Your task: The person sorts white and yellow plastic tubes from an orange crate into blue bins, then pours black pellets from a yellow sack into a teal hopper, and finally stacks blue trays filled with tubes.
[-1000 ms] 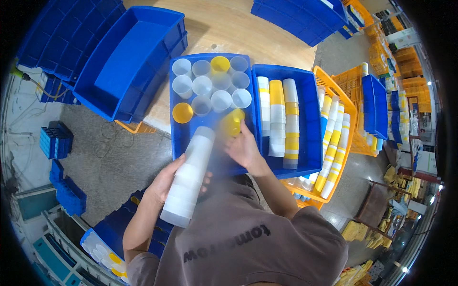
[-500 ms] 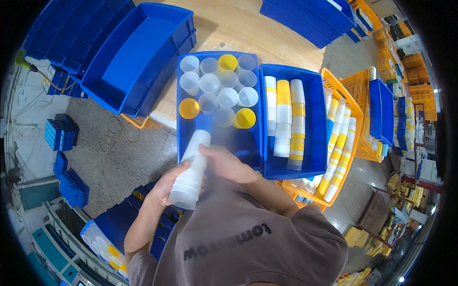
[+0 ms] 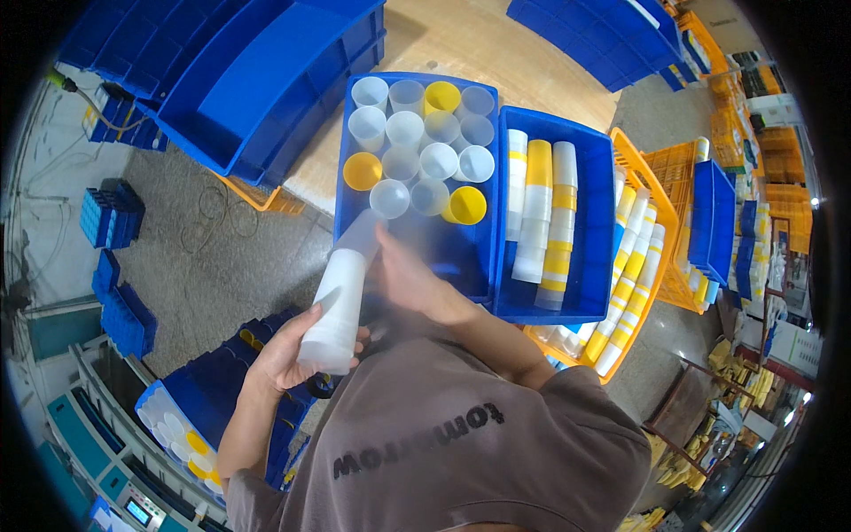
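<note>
head, left fisheye | faces down | near, above cup stack (image 3: 341, 288)

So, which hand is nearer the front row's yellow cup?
Right. The right hand is below-left of the yellow cup; the left hand is farther down-left, gripping the white cup stack.

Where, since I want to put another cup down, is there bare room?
Bare table shows between the left bin, far right bin and tray. The tray's near end is bare beyond the front cups, partly under the right hand. The tray's far end and the orange crate are crowded.
</note>
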Tool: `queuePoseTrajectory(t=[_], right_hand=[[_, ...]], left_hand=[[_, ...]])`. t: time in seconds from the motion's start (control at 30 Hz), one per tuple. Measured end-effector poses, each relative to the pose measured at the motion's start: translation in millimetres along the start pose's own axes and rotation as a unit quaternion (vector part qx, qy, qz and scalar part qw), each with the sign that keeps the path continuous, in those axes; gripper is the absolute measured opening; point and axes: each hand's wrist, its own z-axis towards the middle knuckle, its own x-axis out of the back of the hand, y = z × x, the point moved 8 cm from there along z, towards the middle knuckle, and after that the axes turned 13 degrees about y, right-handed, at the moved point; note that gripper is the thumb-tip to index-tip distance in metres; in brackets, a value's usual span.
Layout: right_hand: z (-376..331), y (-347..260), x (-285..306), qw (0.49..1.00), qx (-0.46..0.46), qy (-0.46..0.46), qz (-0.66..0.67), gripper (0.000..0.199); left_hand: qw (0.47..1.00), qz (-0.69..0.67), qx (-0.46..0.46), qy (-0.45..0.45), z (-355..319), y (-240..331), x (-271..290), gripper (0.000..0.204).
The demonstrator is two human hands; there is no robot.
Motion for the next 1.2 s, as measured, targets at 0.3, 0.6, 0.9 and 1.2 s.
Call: queuePoseTrajectory(t=[0.3, 0.6, 0.9, 1.2], right_hand=[[-38, 35, 14, 0.999, -0.043, 0.002, 0.016, 0.052], [-12, 27, -22, 0.998, -0.030, -0.049, 0.038, 0.047], [-40, 3, 41, 0.983, 0.077, 0.023, 0.166, 0.035], [-45, -49, 133, 0.917, 0.176, 0.154, 0.322, 0.055]], left_hand=[[0.994, 0.005, -0.110, -0.006, -11, -10, -7, 0.067], [0.726, 0.317, -0.448, 0.415, -35, 22, 38, 0.028], [0.598, 0.398, -0.631, 0.291, -46, 20, -34, 0.020], [0.620, 0.459, -0.559, 0.304, -5, 27, -39, 0.023]])
